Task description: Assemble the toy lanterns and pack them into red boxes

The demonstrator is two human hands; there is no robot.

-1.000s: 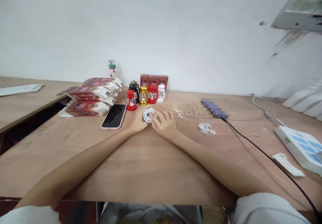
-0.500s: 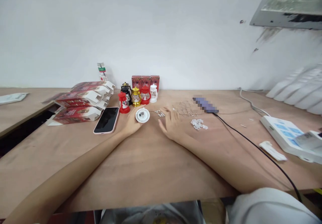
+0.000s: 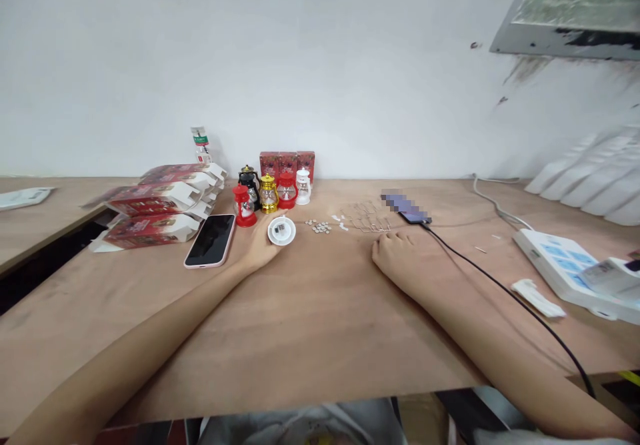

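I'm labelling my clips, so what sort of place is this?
Likely a small workshop: the left hand holds a white round part, with small lanterns and stacked red boxes on the wooden table.

A: What is occupying the left of the counter point(image 3: 300, 338)?
B: Cartons point(image 3: 153, 226) are lying there, with a phone point(image 3: 211, 240) just to their right.
A: And farther right?
B: Lanterns point(image 3: 269, 193) are standing before boxes point(image 3: 288, 162); discs point(image 3: 321, 228) are lying to their right, wire pieces point(image 3: 369, 226) farther right still.
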